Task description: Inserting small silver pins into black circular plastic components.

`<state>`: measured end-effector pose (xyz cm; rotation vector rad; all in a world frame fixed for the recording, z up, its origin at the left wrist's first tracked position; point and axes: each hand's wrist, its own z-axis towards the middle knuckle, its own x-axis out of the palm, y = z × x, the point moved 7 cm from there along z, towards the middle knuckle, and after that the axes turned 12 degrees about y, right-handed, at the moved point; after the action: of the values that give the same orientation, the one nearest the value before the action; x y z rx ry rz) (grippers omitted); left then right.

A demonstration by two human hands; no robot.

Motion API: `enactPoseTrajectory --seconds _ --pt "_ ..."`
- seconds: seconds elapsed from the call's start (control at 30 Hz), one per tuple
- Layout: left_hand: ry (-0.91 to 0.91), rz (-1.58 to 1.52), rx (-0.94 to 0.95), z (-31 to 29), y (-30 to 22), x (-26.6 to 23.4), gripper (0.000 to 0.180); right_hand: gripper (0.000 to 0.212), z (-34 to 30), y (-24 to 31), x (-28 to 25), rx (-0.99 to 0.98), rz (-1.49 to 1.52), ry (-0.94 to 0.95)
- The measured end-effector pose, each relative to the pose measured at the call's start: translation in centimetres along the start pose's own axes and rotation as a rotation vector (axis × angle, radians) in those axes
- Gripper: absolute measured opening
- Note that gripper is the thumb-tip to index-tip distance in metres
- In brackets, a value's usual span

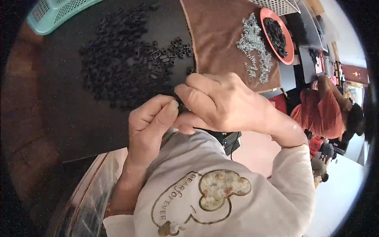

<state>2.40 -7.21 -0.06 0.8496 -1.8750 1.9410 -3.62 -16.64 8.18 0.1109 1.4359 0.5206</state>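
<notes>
My left hand (pixel 150 122) and my right hand (pixel 223 100) meet at the near edge of the dark table. Both are closed, thumbs and fingers pinched around a small black part (pixel 179 104) that is mostly hidden between the fingertips. Just beyond them spreads a large heap of small black plastic parts (pixel 122 59). To the right of the heap, small silver coil springs (pixel 254 47) lie in a loose pile on a brown cloth (pixel 215 35). An orange-red plate (pixel 291 55) next to the springs holds thin black pieces (pixel 275 37).
A green perforated basket (pixel 43 25) stands at the far left, and a white perforated basket (pixel 278 6) at the far right. The dark tabletop (pixel 59 114) runs along the left. Off to the right is another person in red clothing (pixel 319 112).
</notes>
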Motion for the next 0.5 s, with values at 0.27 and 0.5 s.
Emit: enactPoseTrajectory --seconds 0.27,0.5 --pt "-0.083 0.092 0.014 -0.2 -0.2 -0.6 0.020 0.038 -0.2 0.5 0.2 -0.065 -0.179 -0.050" --pt "-0.146 0.076 0.020 -0.6 0.6 -1.7 0.021 0.035 0.2 0.6 0.7 -0.117 -0.198 -0.074"
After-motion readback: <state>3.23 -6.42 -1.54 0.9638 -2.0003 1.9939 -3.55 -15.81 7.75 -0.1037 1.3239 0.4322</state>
